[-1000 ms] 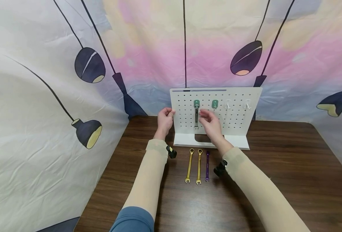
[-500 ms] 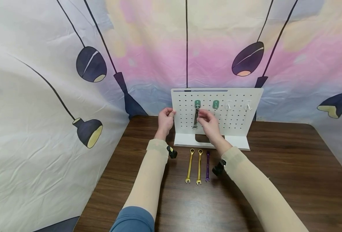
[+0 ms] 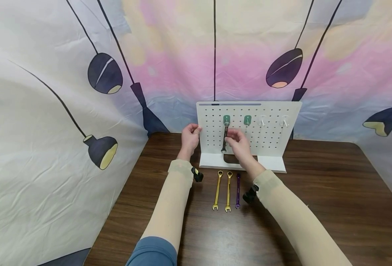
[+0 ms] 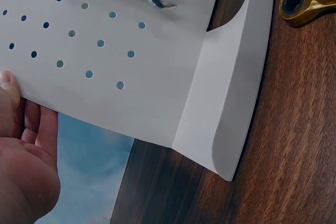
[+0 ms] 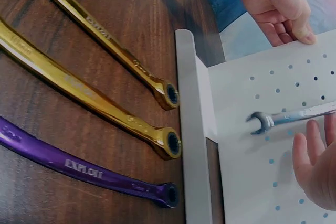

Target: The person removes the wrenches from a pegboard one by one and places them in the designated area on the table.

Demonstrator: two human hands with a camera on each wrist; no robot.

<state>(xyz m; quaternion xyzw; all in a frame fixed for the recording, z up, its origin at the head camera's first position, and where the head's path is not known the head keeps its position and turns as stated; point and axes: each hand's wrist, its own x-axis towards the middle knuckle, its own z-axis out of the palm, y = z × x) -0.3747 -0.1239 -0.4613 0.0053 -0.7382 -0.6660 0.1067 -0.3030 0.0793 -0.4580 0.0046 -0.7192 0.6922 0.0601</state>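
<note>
My left hand grips the left edge of a white pegboard, thumb on the front and fingers behind, as the left wrist view shows. A silver combination wrench hangs slightly tilted below the left green hook. With thumb and fingers, my right hand pinches the wrench's shank from the right. The wrench's open end points down, in front of the board. In the right wrist view the wrench's upper part runs out of frame.
Two gold wrenches and a purple wrench lie side by side on the wooden table, before the pegboard's base. A second green hook and two clear hooks sit to the right. A painted cloth hangs behind.
My right hand has closed in on the silver wrench and moved slightly left and down; the wrench now tilts and sits a little lower. The left hand has stayed on the board's edge.
</note>
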